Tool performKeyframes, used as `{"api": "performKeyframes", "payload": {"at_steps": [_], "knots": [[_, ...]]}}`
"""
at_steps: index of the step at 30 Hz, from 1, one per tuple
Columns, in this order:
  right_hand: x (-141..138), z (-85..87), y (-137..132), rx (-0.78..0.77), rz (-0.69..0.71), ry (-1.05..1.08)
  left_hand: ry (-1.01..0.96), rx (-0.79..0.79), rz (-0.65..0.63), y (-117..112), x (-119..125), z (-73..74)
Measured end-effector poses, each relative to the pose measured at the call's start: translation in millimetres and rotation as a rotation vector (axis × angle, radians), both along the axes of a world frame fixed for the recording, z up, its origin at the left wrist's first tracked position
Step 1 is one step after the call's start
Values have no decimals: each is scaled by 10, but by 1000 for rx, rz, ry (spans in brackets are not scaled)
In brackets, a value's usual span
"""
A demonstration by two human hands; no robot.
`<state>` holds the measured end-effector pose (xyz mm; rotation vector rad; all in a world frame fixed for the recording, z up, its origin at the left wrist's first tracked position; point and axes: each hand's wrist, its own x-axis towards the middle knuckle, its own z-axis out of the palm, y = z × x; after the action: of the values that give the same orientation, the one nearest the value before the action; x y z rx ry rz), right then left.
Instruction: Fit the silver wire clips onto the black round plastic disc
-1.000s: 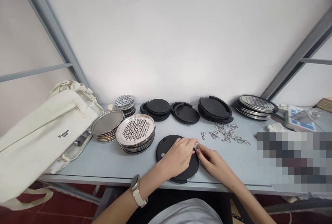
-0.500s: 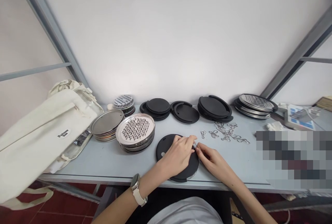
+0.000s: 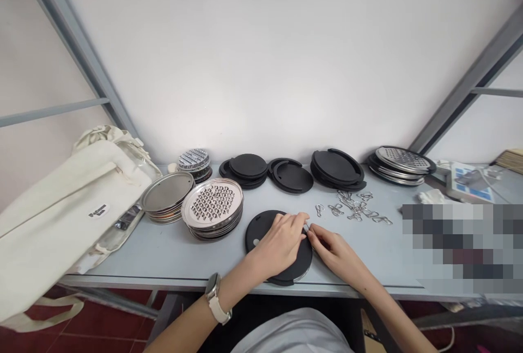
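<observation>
A black round disc [image 3: 261, 227] lies flat near the front edge of the table, with a pale dot and a small slot on its face. Across it lies my left hand [image 3: 285, 238], wearing a watch; its fingers bend together at the disc's upper right edge. My right hand [image 3: 324, 241] meets it there, thumb and forefinger pinched. Between the fingertips shows a thin silvery piece [image 3: 306, 227], too small to make out fully. Just beyond the hands are several bent-wire metal clips [image 3: 356, 208], some in a tangled heap.
Stacks of grater discs [image 3: 212, 204], plain metal discs [image 3: 167, 192] and small graters [image 3: 193, 159] stand on the left. Along the wall lie black round holders [image 3: 337, 168] and black discs [image 3: 248, 165]. More graters [image 3: 402, 159] sit back right. A cream bag [image 3: 77, 206] leans at left.
The whole view has shifted very slightly. Both hands keep the same pinched pose at the disc's edge, and nothing else has visibly moved.
</observation>
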<state>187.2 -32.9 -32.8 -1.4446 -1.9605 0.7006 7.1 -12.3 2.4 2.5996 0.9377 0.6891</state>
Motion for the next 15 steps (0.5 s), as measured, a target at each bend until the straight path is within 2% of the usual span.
{"api": "performKeyframes", "payload": {"at_steps": [15], "knots": [[-8, 10, -8, 28, 1, -13, 28, -19, 8, -10, -2, 31]]}}
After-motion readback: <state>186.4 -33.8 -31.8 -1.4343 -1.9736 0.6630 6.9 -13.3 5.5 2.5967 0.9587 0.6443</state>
